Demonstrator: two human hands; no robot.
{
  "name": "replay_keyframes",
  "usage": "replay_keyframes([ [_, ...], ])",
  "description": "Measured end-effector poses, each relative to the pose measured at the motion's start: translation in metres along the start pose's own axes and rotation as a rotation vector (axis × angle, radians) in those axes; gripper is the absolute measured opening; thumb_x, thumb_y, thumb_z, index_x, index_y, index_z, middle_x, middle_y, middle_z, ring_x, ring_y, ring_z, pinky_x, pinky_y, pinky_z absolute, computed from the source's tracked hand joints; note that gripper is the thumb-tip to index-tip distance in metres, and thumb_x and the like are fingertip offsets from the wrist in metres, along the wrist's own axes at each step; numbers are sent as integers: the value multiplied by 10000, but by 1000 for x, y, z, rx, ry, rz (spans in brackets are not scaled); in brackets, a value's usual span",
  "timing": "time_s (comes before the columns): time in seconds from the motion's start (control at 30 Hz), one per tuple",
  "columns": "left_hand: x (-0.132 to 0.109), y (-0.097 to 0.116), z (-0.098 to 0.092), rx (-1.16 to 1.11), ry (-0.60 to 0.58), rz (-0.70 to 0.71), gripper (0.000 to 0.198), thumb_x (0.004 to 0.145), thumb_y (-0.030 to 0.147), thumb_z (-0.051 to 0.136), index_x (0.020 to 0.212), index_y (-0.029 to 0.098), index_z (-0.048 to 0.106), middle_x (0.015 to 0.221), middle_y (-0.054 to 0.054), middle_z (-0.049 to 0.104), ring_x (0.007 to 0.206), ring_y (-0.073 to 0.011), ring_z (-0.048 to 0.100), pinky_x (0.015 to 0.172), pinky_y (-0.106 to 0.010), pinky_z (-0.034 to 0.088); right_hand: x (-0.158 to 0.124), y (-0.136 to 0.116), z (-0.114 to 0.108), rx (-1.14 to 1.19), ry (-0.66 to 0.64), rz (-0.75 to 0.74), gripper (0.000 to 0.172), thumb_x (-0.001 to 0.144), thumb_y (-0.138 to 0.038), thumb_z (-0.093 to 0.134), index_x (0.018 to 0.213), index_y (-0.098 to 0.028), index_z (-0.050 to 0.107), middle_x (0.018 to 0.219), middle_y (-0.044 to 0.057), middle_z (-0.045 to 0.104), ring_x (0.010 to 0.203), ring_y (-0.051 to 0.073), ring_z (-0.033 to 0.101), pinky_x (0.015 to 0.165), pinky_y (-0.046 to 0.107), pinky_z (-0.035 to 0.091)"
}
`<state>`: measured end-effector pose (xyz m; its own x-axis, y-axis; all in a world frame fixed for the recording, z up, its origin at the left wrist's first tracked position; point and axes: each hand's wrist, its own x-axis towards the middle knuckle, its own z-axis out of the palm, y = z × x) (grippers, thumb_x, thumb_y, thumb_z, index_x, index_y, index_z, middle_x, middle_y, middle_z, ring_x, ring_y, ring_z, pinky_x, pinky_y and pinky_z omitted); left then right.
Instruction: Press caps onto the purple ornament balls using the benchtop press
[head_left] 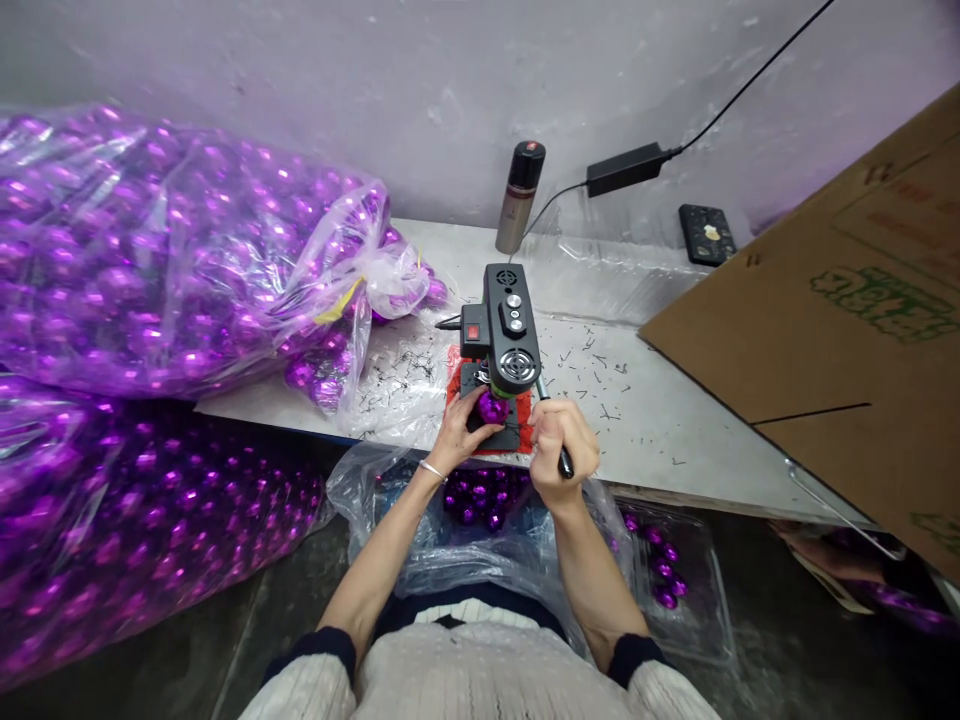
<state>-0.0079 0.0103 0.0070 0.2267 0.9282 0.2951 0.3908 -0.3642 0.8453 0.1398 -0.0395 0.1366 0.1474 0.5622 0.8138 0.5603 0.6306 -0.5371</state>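
A shiny purple ball (493,407) sits under the head of a small black press machine (512,320), which has silver buttons and a red switch. My left hand (459,430) pinches the ball between thumb and fingers on the black base plate. Wrapped round the black-ended lever handle (565,462) at the machine's right side is my right hand (564,447). Beneath the base lies a red mat (526,425). More purple balls (480,495) rest in a clear plastic bag (420,545) between my arms, below the table edge.
Large clear bags of purple balls (150,260) crowd the left. A spray can (520,197), a black power adapter (626,170) and a phone (707,235) are at the back. A cardboard box (832,320) leans in from the right. Small dark scraps litter the white table (645,420).
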Motion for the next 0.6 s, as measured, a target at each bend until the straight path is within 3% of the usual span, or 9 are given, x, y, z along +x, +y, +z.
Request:
replay_keyframes([
  [0.6,1,-1,5,3,8,-2,676,833,493,776,1405,207,557,1362,-164,663,1313,-329,606,1186,-535,386,-12,10,2,4,17,-37,246,937,-135,477,715,-235,519,670,-5,599,615,151,594,568,303,453],
])
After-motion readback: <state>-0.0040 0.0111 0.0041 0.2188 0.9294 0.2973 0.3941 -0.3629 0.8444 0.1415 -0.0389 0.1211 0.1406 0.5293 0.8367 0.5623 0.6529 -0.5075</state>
